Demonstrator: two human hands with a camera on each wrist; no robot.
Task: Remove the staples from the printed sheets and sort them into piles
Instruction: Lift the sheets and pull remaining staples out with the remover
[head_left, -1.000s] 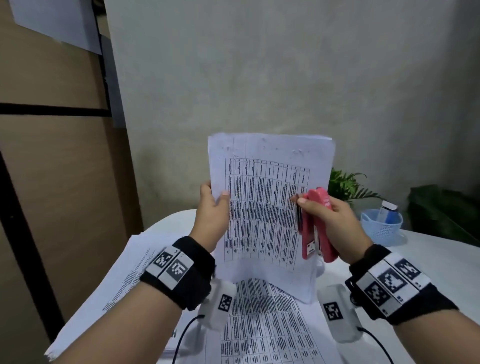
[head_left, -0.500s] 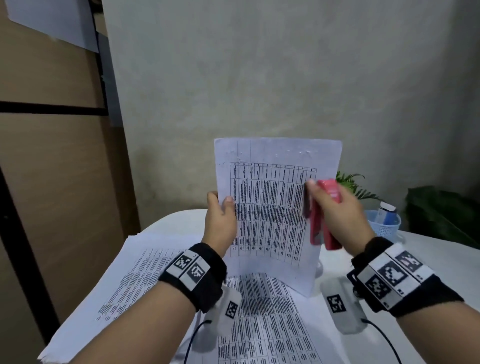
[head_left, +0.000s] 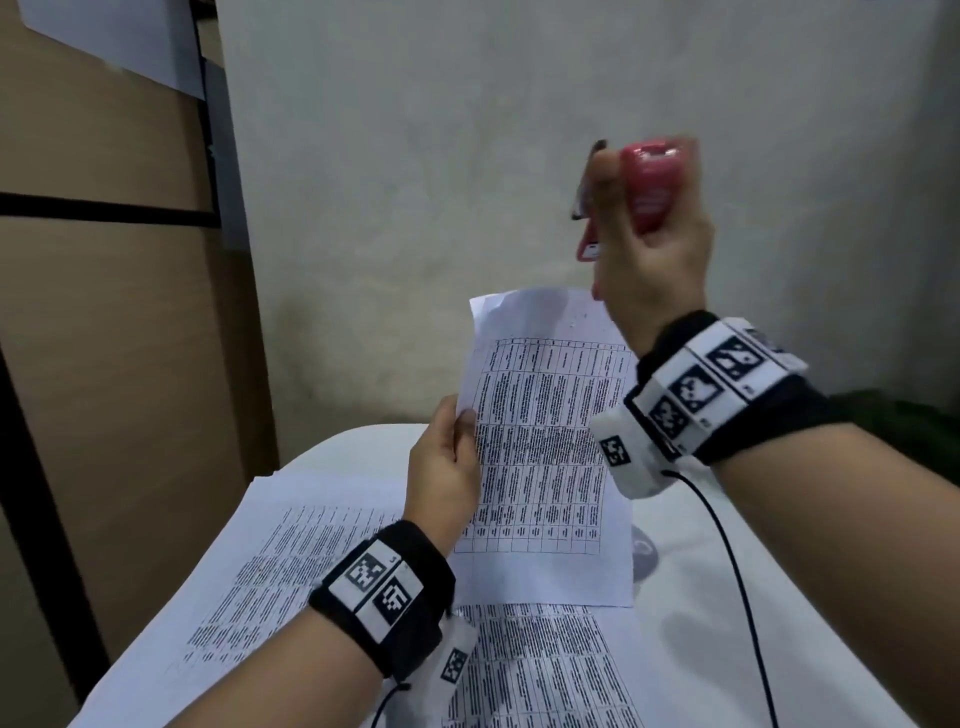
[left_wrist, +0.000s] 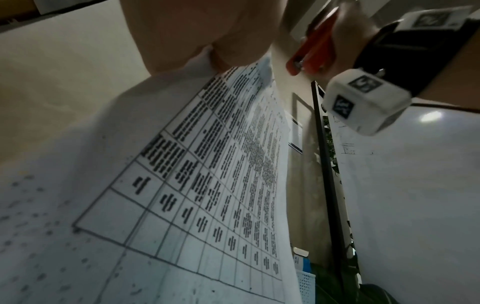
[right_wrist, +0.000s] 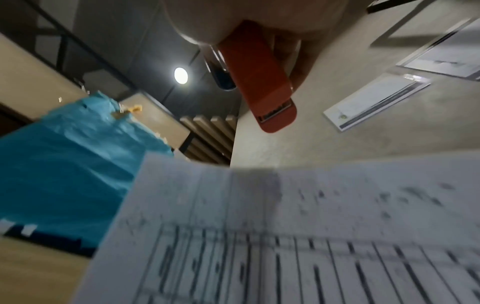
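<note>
Left hand: thumb on the printed face, fingers behind, pinching the left edge of 1 printed sheet and holding it upright above the white table. Right hand: raised above and to the right of that sheet, clear of it, fingers curled round a red stapler, blurred in the head view. Flat on the table under the held sheet, 2 groups of printed pages: 1 pile to the left, another nearer the body. Staples too small to make out anywhere.

Left wrist view only: a white perforated basket low behind the sheet's edge, a blue-and-white item above its rim; whether it sits inside, cannot tell. Same view: stapler's metal end pointing down toward the sheet.

Right wrist view only: ceiling lamp, blue covering, papers posted on the wall, the sheet's top edge just below the stapler.
</note>
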